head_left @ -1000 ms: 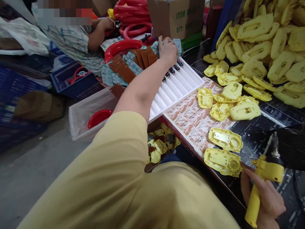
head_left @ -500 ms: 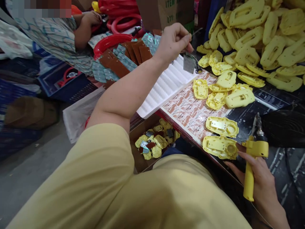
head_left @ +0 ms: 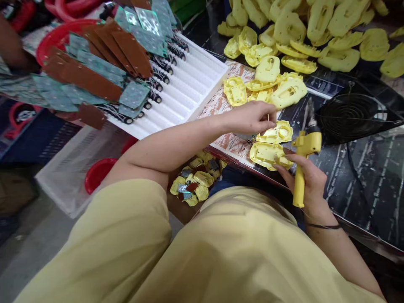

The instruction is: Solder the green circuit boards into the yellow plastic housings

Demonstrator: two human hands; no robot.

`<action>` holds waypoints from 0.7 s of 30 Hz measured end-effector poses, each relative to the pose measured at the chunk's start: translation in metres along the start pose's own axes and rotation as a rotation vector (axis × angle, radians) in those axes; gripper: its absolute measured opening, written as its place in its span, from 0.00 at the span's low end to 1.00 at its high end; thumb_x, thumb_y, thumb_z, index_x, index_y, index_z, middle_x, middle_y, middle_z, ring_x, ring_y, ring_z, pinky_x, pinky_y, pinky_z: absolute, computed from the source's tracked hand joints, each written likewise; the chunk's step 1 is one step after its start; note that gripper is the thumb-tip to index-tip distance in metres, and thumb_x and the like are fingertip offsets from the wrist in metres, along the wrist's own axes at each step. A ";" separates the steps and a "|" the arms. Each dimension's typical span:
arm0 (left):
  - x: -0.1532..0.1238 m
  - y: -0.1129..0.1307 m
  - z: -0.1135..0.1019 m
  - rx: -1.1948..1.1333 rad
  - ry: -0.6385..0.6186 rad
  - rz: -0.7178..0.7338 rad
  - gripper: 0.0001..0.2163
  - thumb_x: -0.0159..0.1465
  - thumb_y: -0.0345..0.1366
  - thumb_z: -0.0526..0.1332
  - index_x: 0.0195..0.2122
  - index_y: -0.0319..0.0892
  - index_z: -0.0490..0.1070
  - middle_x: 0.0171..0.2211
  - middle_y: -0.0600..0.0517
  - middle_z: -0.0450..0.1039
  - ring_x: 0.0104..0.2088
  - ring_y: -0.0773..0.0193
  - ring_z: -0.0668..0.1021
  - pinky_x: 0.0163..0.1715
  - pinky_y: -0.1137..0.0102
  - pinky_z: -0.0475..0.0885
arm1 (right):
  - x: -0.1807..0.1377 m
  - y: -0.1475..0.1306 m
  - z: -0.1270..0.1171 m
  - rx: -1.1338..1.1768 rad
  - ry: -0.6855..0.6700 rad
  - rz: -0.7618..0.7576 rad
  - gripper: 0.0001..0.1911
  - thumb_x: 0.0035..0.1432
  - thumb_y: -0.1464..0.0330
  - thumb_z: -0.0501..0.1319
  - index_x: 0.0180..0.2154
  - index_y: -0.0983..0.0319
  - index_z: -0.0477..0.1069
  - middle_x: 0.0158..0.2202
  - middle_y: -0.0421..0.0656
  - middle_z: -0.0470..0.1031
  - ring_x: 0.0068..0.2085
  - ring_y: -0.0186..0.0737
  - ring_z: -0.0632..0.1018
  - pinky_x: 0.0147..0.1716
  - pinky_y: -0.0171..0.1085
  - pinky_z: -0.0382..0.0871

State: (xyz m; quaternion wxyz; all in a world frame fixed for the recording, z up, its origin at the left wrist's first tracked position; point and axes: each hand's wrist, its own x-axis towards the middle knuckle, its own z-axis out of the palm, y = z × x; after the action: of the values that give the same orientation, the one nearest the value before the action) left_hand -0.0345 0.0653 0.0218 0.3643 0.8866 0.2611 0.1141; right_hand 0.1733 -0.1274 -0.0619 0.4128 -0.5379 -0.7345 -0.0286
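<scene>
The left hand (head_left: pixel 252 120) hovers, fingers pinched together, over a yellow shell (head_left: pixel 275 133) on the worktop (head_left: pixel 362 168) — the right hand (head_left: pixel 304 179), just nearer, grips a yellow screwdriver (head_left: pixel 301 168) upright beside it.

Tray (head_left: pixel 195 84) left of shells (head_left: pixel 271 143), seemingly.

One camera sits on my head, looking forward and steeply down past my yellow shirt (head_left: pixel 195 252) at the dark glossy surface (head_left: pixel 362 168) in front of me. It is close: my own arms fill the lower frame, the white ridged plastic tray (head_left: pixel 189 88) lies up left, the heap of yellow plastic shells (head_left: pixel 315 25) top right.
</scene>
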 end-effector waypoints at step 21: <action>-0.014 0.015 0.049 0.073 -0.040 0.079 0.06 0.68 0.33 0.67 0.39 0.43 0.85 0.34 0.53 0.86 0.38 0.62 0.84 0.49 0.64 0.74 | 0.016 -0.005 0.006 0.103 0.208 0.124 0.07 0.75 0.59 0.69 0.50 0.52 0.77 0.40 0.37 0.87 0.35 0.40 0.88 0.39 0.37 0.85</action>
State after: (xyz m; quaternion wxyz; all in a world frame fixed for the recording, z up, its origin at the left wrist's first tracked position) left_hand -0.0214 0.0200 -0.0029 0.3321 0.9111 0.2224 0.1010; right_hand 0.1647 -0.1139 -0.0537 0.5149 -0.5543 -0.6536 -0.0209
